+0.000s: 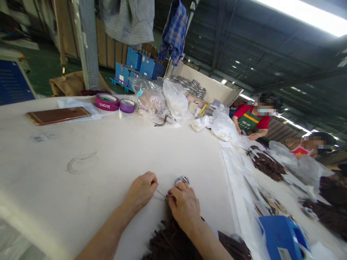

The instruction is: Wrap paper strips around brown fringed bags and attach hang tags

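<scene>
Both hands work low over the white table [173, 155]. My left hand [142, 188] is closed in a pinch on one end of a thin pale strand [162, 192]. The strand runs taut to my right hand [184, 206], whose thumb and fingertips are closed on its other end. Just beyond the right fingers lies a small shiny metal piece [184, 179], partly covered by them. Dark brown strips [169, 240] lie in a heap below the right wrist and forearm. The strand's exact kind cannot be made out.
At the back left lie a phone [58, 115], a magenta tape roll [107, 102] and a purple one [127, 105]. Clear plastic bags [176, 99] sit behind. A blue container [283, 236] stands front right. Two people [251, 117] work along the right side.
</scene>
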The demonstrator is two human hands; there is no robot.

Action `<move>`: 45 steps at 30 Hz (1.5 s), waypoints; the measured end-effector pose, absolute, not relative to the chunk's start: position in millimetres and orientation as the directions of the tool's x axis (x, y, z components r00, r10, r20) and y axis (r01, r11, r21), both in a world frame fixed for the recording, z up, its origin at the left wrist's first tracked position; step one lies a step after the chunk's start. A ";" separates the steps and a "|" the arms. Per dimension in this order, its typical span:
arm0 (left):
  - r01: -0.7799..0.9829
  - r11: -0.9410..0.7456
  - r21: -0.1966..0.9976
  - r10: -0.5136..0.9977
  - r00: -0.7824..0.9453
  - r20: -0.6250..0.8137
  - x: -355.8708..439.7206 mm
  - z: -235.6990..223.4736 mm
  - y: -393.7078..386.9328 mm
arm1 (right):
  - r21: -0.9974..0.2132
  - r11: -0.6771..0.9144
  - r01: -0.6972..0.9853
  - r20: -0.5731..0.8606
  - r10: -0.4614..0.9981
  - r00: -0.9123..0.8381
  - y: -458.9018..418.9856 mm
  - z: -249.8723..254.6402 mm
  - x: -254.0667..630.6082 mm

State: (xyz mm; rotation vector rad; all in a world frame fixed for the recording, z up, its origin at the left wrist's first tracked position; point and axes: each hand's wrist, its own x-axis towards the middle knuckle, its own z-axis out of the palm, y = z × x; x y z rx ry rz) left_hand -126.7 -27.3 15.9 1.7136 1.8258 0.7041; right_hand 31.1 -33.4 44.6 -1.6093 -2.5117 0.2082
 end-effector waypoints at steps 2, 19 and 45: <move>0.692 0.063 0.719 0.997 -0.067 -0.023 -127.6 13.9 -25.5 | -0.206 0.412 0.888 0.039 0.910 -0.413 -31.4 43.5 27.9; 0.270 0.029 0.962 0.978 0.189 -0.082 -116.2 12.2 -28.5 | -0.586 0.171 0.792 -0.113 0.950 -0.289 -17.6 47.1 33.4; 0.190 0.115 0.975 0.989 0.065 -0.129 -112.3 13.2 -28.0 | -0.644 0.187 0.742 0.007 0.971 -0.239 -28.9 44.8 30.4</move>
